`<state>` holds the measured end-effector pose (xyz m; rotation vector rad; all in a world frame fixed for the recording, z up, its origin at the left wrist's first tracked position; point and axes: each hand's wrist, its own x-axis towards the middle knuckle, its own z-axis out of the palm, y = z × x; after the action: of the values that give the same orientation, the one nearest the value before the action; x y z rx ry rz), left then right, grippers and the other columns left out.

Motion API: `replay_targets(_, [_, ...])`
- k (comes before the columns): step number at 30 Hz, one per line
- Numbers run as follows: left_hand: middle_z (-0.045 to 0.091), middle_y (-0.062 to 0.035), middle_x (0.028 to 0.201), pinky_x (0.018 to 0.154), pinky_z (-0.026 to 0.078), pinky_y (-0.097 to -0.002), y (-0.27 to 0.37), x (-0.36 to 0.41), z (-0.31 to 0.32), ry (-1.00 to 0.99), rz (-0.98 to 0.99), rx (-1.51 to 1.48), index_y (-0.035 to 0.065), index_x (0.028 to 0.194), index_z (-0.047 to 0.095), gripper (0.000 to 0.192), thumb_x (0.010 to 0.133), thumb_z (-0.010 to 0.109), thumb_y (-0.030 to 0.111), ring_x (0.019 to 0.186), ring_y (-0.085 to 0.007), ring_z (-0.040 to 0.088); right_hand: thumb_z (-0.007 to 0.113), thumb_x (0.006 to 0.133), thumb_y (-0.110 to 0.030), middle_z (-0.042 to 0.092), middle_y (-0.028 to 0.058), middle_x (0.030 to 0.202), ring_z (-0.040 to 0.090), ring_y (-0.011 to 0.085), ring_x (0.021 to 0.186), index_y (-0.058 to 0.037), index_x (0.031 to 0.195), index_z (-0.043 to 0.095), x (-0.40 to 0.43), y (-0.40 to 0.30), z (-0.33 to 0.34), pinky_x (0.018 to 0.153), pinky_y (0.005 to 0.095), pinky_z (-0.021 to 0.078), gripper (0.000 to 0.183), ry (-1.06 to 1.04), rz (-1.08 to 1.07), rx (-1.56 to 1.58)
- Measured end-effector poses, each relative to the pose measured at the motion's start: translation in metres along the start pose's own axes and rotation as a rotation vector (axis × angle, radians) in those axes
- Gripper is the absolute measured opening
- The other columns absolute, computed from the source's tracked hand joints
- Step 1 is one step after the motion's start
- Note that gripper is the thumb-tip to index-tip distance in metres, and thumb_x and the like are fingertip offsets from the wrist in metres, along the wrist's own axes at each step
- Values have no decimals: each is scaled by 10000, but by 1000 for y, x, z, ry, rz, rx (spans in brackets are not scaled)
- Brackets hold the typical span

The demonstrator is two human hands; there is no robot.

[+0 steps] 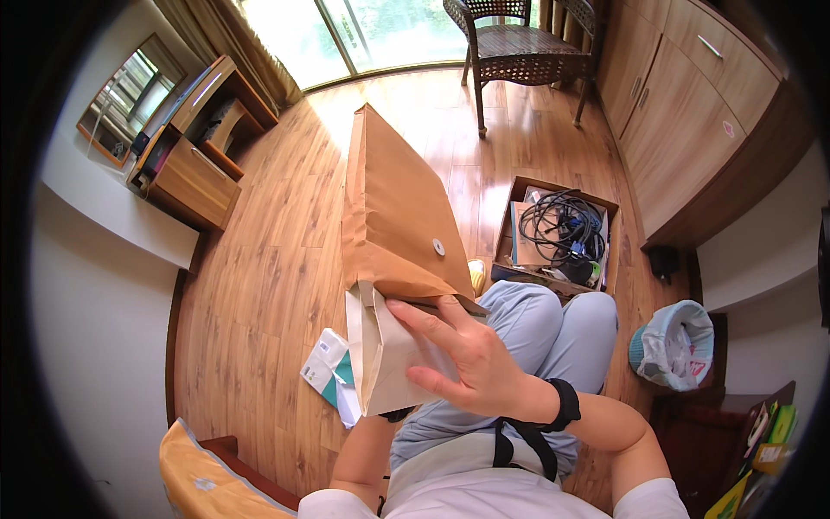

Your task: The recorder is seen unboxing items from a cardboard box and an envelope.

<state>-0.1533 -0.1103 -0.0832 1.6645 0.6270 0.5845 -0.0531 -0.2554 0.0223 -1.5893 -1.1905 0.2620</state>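
A brown kraft paper document envelope stands tilted up in front of me, with a white round button on its face. Its pale flap hangs open towards me. Across that flap lies my right hand, its fingertips at the envelope's mouth and its thumb lower down on the flap. Whatever is inside the envelope cannot be made out. The left forearm rises behind the envelope, which hides my left hand.
An open cardboard box with coiled cables stands beyond my knees. A lined waste bin is at right. A white-and-teal packet lies on the wooden floor. A wicker chair, desk and cabinet stand around.
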Motion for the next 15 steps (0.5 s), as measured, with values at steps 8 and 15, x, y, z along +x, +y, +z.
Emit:
replay_targets(8, [583, -162, 1153, 839, 478, -361, -3, -8, 3, -12, -1, 11, -17, 1164, 524, 339, 874, 616, 131, 1039, -255, 582, 638, 799, -305, 513, 167, 1072, 526, 357, 928, -124, 1386, 440, 7, 0, 1, 800, 414, 442, 646, 105, -148, 46])
replay_targets(15, [588, -160, 1147, 831, 482, -358, 1, -4, 14, -20, 28, 32, -16, 1158, 529, 334, 872, 618, 131, 1033, -250, 586, 653, 782, -293, 520, 173, 1134, 514, 355, 921, -85, 1306, 487, 3, 2, -2, 805, 408, 418, 588, -3, -165, 22])
